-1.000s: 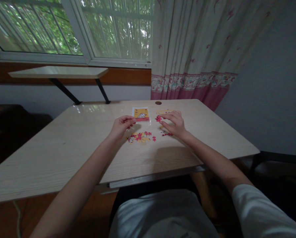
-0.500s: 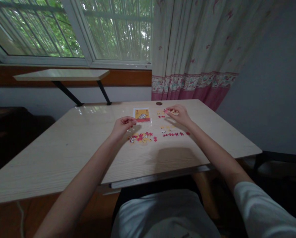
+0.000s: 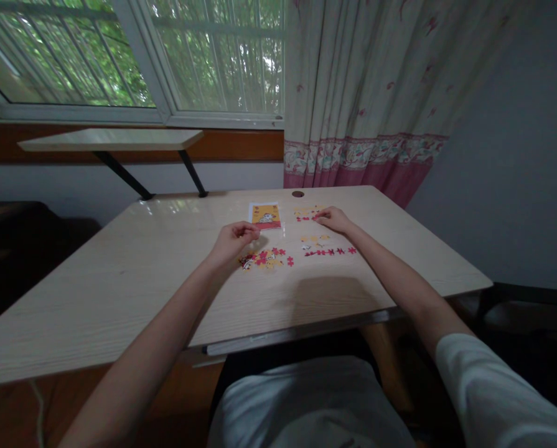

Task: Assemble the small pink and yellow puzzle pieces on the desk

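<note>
Pale desk (image 3: 147, 274), with a broad open surface between the left forearm and its left edge, a narrower margin towards its right edge, and a shadowed strip before its front edge. Left hand (image 3: 235, 239), fingers curled towards the thumb, contents indeterminable, above the near edge of the picture card (image 3: 265, 214); right hand (image 3: 335, 220), thumb and fingertips drawn close at a red piece (image 3: 315, 218) in the far group, gripped or merely touched being unclear. Heap of puzzle pieces (image 3: 262, 257) nearest the left hand; red row (image 3: 331, 252), smaller, to its right
</note>
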`<control>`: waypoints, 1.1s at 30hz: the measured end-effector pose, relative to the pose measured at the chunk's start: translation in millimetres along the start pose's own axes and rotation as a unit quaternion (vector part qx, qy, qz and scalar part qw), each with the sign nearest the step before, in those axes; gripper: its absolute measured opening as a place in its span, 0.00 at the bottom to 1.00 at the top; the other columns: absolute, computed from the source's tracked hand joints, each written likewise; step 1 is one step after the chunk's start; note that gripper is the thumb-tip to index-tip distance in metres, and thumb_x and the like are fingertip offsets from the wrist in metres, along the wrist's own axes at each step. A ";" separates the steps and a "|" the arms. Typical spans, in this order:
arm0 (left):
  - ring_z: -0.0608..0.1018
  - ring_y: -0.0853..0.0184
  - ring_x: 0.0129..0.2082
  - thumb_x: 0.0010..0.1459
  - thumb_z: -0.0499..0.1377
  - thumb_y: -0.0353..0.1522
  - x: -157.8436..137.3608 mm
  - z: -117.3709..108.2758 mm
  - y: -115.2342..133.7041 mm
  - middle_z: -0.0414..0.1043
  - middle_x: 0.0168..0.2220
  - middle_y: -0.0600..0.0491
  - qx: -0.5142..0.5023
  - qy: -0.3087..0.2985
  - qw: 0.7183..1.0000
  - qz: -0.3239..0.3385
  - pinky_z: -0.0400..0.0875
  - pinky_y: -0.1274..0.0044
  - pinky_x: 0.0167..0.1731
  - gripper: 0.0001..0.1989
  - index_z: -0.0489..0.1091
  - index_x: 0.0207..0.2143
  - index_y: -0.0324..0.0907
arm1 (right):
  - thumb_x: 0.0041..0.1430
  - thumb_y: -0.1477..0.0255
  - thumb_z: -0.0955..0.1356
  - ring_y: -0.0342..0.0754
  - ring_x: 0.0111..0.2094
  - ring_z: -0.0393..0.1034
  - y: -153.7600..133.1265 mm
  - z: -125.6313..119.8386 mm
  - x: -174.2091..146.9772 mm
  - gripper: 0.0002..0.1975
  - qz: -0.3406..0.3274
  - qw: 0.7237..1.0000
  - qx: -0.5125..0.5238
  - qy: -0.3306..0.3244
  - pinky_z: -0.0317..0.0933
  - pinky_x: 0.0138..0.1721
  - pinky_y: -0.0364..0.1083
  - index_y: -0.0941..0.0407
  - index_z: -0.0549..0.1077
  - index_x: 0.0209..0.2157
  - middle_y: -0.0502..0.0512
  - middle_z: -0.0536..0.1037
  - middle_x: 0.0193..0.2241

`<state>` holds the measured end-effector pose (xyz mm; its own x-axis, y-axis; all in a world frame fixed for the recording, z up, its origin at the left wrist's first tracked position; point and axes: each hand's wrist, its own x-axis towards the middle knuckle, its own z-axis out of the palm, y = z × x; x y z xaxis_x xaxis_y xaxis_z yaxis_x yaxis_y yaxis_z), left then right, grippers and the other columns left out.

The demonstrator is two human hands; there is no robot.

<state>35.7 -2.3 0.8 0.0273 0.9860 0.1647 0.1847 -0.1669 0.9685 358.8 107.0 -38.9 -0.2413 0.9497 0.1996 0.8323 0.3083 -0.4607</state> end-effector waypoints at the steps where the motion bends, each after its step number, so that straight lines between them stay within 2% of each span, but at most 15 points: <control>1: 0.70 0.71 0.23 0.39 0.63 0.29 -0.8 0.6 1.1 0.73 0.22 0.55 0.001 -0.001 1.000 -0.003 0.63 0.78 0.26 0.04 0.72 0.23 0.39 | 0.55 0.68 0.68 0.50 0.41 0.73 0.1 1.1 0.3 0.12 0.002 1.000 -0.006 -0.001 0.63 0.45 0.47 0.54 0.80 0.40 0.56 0.80 0.41; 9: 0.71 0.70 0.24 0.40 0.62 0.30 -2.8 0.9 2.9 0.73 0.23 0.53 0.025 -0.012 1.000 -0.002 0.63 0.77 0.27 0.04 0.72 0.23 0.39 | 0.56 0.68 0.68 0.50 0.44 0.73 -0.2 3.3 0.4 0.15 0.023 1.000 -0.004 -0.002 0.64 0.45 0.46 0.57 0.78 0.44 0.58 0.79 0.44; 13: 0.70 0.70 0.24 0.41 0.63 0.32 -2.6 1.1 0.3 0.73 0.23 0.53 0.033 -0.013 0.999 0.003 0.63 0.78 0.27 0.05 0.72 0.24 0.39 | 0.56 0.69 0.68 0.51 0.45 0.72 -14.5 -3.0 -9.5 0.15 -0.014 0.998 -0.061 0.019 0.62 0.47 0.47 0.58 0.77 0.44 0.59 0.79 0.44; 15: 0.70 0.70 0.23 0.41 0.63 0.32 -3.1 1.8 -0.5 0.73 0.23 0.53 0.035 -0.012 0.999 0.003 0.62 0.77 0.26 0.05 0.73 0.24 0.39 | 0.56 0.69 0.68 0.51 0.45 0.71 -30.3 -5.5 -19.8 0.13 -0.062 0.994 -0.086 0.023 0.60 0.49 0.48 0.57 0.78 0.42 0.59 0.79 0.42; 17: 0.70 0.69 0.23 0.42 0.63 0.32 -3.6 2.5 -0.9 0.72 0.22 0.53 0.034 -0.013 0.999 0.004 0.62 0.77 0.25 0.05 0.73 0.24 0.39 | 0.57 0.70 0.67 0.50 0.43 0.71 -49.5 -5.5 -32.5 0.11 -0.147 0.986 -0.072 -0.017 0.59 0.49 0.48 0.57 0.79 0.39 0.59 0.79 0.39; 20: 0.70 0.69 0.23 0.42 0.63 0.33 -4.0 2.6 -1.6 0.72 0.22 0.53 0.032 -0.014 0.999 0.011 0.61 0.77 0.25 0.06 0.73 0.24 0.39 | 0.59 0.71 0.67 0.47 0.40 0.70 -76.0 -0.7 -51.3 0.10 -0.306 0.944 -0.011 -0.124 0.59 0.47 0.47 0.55 0.79 0.40 0.56 0.78 0.37; 23: 0.70 0.69 0.24 0.40 0.64 0.35 -3.5 1.8 -2.7 0.72 0.23 0.53 0.036 -0.019 0.999 0.020 0.61 0.77 0.26 0.08 0.73 0.24 0.39 | 0.60 0.70 0.66 0.48 0.40 0.69 -92.2 5.7 -64.0 0.12 -0.378 0.912 -0.014 -0.159 0.58 0.46 0.49 0.53 0.77 0.44 0.58 0.77 0.39; 29: 0.69 0.69 0.23 0.40 0.64 0.36 -4.2 3.5 -6.8 0.71 0.23 0.53 0.041 -0.029 0.998 0.028 0.61 0.76 0.27 0.10 0.73 0.25 0.38 | 0.60 0.72 0.66 0.49 0.42 0.66 -98.7 9.1 -70.1 0.08 -0.379 0.906 -0.025 -0.189 0.57 0.47 0.49 0.57 0.76 0.40 0.58 0.75 0.38; 33: 0.69 0.70 0.24 0.44 0.64 0.35 -8.7 7.4 -11.9 0.72 0.24 0.52 0.049 -0.044 0.996 0.053 0.62 0.76 0.26 0.09 0.74 0.26 0.39 | 0.58 0.73 0.66 0.50 0.41 0.64 -97.1 8.5 -71.8 0.06 -0.359 0.913 -0.041 -0.188 0.57 0.46 0.49 0.58 0.74 0.37 0.58 0.73 0.37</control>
<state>40.5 -8.8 -13.5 0.1363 0.9601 0.2440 0.2714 -0.2731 0.9229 291.1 9.4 -15.8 -0.8813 0.4603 0.1070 0.4223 0.8688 -0.2587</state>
